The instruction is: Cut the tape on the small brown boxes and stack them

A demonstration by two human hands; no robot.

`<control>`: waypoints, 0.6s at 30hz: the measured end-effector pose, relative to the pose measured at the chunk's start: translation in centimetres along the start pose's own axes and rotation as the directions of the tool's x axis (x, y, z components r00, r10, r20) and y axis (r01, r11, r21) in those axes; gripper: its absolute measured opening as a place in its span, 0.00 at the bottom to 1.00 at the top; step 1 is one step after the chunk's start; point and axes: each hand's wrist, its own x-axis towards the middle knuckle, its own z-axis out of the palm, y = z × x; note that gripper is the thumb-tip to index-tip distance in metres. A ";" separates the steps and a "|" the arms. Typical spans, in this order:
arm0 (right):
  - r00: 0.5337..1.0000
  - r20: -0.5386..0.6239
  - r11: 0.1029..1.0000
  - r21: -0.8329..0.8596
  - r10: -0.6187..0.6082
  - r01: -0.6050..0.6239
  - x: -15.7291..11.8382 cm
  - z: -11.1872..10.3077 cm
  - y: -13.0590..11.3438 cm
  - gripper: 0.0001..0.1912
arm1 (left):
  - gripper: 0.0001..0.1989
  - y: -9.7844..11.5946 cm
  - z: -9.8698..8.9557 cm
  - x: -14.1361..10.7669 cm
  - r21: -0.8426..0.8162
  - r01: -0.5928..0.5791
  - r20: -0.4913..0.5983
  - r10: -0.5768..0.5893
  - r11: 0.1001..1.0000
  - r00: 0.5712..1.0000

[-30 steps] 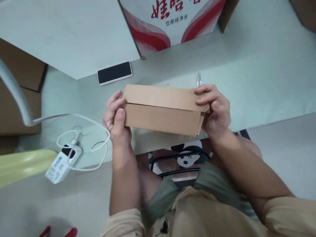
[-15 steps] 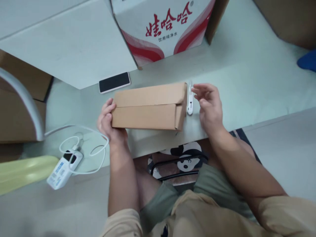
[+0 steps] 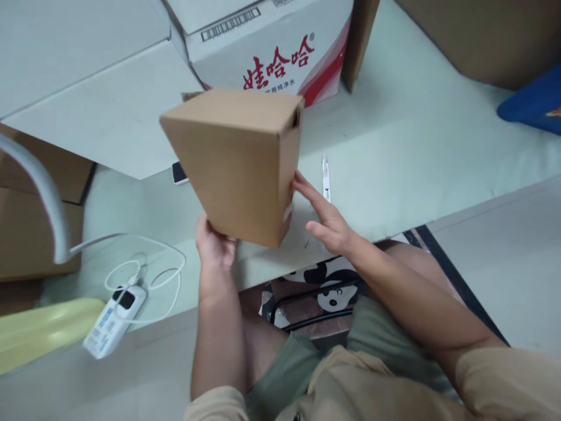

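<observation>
A brown cardboard box (image 3: 228,169) is tilted up in front of me, its broad face towards the camera. My left hand (image 3: 217,242) grips its lower left edge, with the fingers partly hidden beneath it. Fingers stretched out, my right hand (image 3: 326,219) has its fingertips at the box's right side, and the thumb stands apart. Just beyond that hand a white utility knife (image 3: 326,178) lies on the pale green surface (image 3: 407,158). A phone (image 3: 179,173) is mostly hidden behind the box.
A white carton with red lettering (image 3: 324,64) stands at the back, beside a large white box (image 3: 96,111). On the left are a white power bank (image 3: 114,321) with a looped cable, a curved white tube (image 3: 48,193) and a yellow object (image 3: 48,324). Something blue (image 3: 532,105) is at far right.
The cardboard box has been raised and turned, so a broader face shows and it covers most of the phone. My right hand has moved left from beside the knife to the box's side.
</observation>
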 end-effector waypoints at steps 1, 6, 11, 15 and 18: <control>1.000 -0.002 1.000 -0.028 -0.002 0.002 0.1 -0.1 -0.2 0.38 | 0.19 -0.2 0.5 -0.4 0.008 0.041 0.029 -0.042 0.999 0.999; 0.997 -0.073 0.993 -0.119 -0.037 0.028 0.4 -0.7 -1.0 0.33 | 0.29 -1.2 1.3 -1.7 0.165 0.155 0.137 -0.178 0.974 0.975; 0.963 -0.184 0.975 -0.145 -0.195 0.170 0.4 -1.3 -1.5 0.24 | 0.31 -1.6 1.0 -2.9 0.467 0.228 0.354 -0.417 0.855 0.837; 0.916 -0.256 0.947 -0.179 -0.308 0.268 0.4 -1.9 -1.7 0.18 | 0.30 -0.8 1.2 -3.7 0.692 0.201 0.462 -0.640 0.693 0.614; 0.926 -0.225 0.943 -0.212 -0.304 0.258 0.6 -2.3 -1.7 0.14 | 0.25 -0.4 1.3 -3.3 0.804 0.045 0.417 -0.615 0.593 0.669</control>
